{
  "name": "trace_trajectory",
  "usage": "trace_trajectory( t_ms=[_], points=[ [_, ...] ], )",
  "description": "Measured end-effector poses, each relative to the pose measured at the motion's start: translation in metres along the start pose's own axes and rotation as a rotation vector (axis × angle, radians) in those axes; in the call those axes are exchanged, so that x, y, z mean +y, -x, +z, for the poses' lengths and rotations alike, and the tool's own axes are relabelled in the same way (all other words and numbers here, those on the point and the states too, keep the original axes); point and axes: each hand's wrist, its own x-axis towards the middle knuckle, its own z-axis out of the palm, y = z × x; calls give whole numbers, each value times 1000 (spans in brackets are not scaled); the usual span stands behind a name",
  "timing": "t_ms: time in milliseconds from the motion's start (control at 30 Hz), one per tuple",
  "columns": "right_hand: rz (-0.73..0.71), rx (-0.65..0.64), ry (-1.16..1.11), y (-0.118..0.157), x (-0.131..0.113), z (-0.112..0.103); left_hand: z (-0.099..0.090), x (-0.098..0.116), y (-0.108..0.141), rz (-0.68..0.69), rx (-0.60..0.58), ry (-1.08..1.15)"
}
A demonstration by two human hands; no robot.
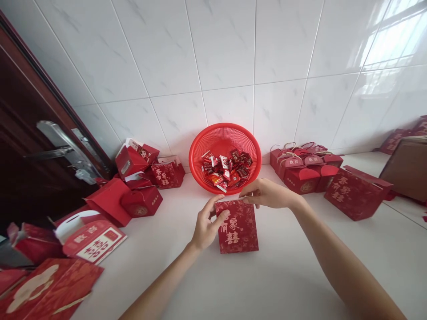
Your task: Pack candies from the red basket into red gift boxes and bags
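A red gift box (237,233) with gold characters stands upright on the white surface in front of me. My left hand (207,224) grips its upper left side, thumb pressed on the front and fingers behind. My right hand (265,193) is at the top right edge, fingers bent and closed on the rim; the fingertips are partly hidden. Just behind the box sits a round red plastic basket (196,153) holding wrapped candies (230,169) in red, white and dark wrappers. Inside the gift box I cannot see.
Several red boxes (142,201) and a red and white box (96,242) lie at the left by a dark door (30,111). Rows of boxes with string handles (302,175) stand at the right, beside another red gift box (355,195). A tiled wall (227,49) rises behind.
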Motion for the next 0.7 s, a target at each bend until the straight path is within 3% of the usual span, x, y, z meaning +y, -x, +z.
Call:
trace_trajectory(
  t_ms=[167, 300, 567, 700],
  points=[
    [-29, -17, -6, -2, -4, 6, -4, -3, 4, 16, 87, -50],
    [-11, 15, -76, -5, -4, 10, -6, -5, 3, 29, 84, -50],
    [90, 40, 2, -14, 0, 17, -6, -6, 5, 21, 118, -52],
    [42, 32, 0, -13, 1, 18, -4, -7, 6, 3, 141, 85]
  ],
)
